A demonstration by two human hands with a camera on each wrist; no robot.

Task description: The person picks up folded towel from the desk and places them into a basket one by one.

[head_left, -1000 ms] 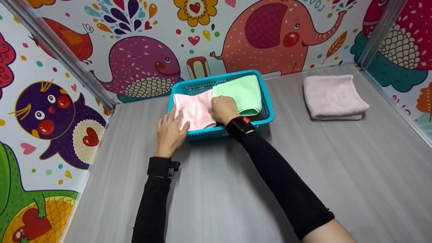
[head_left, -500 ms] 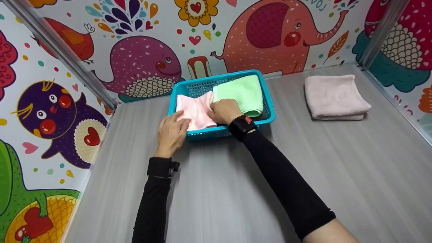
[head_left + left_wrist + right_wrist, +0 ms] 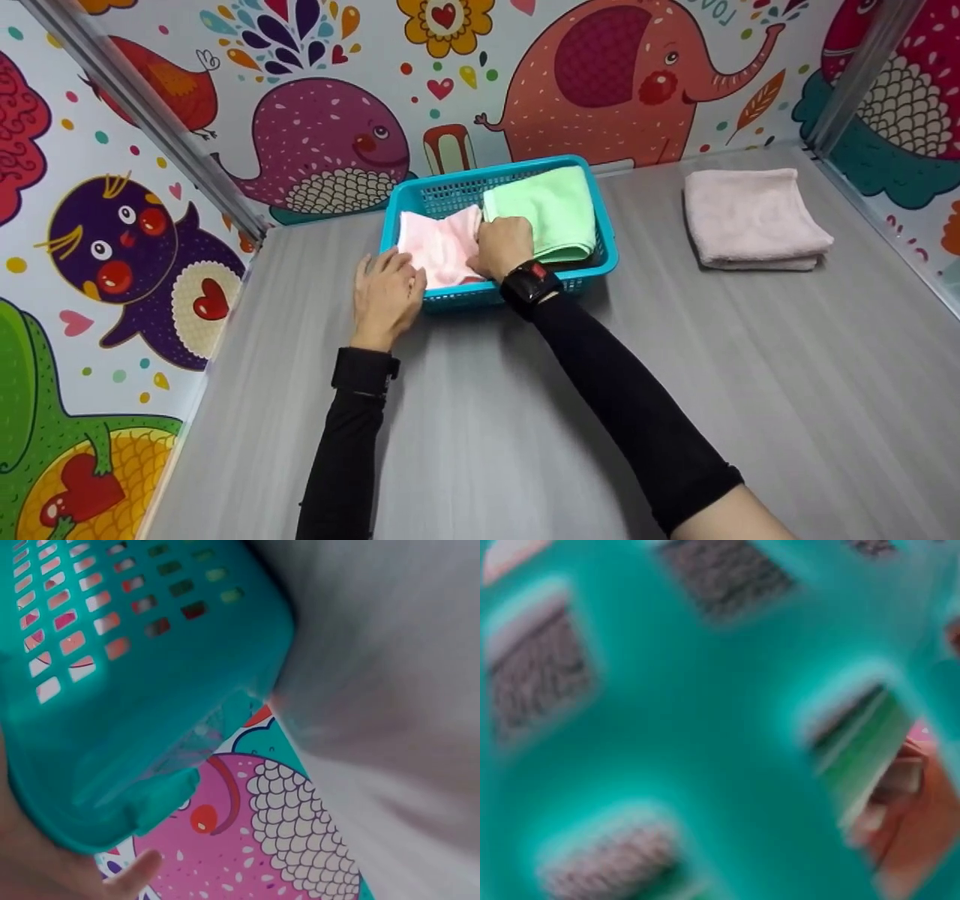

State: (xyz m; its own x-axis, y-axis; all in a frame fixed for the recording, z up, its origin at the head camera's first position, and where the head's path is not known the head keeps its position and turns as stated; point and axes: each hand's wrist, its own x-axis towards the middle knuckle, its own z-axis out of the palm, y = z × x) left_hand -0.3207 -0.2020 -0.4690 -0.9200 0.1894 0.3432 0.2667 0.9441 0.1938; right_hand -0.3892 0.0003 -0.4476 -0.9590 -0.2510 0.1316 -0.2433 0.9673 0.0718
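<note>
A teal plastic basket [image 3: 499, 178] stands by the back wall with two folded towels inside. The pink towel [image 3: 439, 244] fills the left part, somewhat rumpled, and the light green towel [image 3: 544, 210] lies folded on the right. My left hand [image 3: 388, 292] rests over the basket's front left corner, fingers loosely bent at the rim and the pink towel's edge. With curled fingers my right hand [image 3: 506, 246] grips the pink towel's right side, between the two towels. In the right wrist view the fingers [image 3: 922, 817] show through a basket hole beside the green towel [image 3: 862, 750].
A folded pale pink towel stack [image 3: 754, 217] lies on the grey tabletop [image 3: 480, 420], right of the basket. Printed cartoon walls [image 3: 322, 135] enclose the back and sides, with metal corner strips [image 3: 172, 127].
The left hand's fingers have drawn back from the pink towel toward the rim. The right hand works at nearly the same spot, and the pink towel's front edge sits further inside the basket.
</note>
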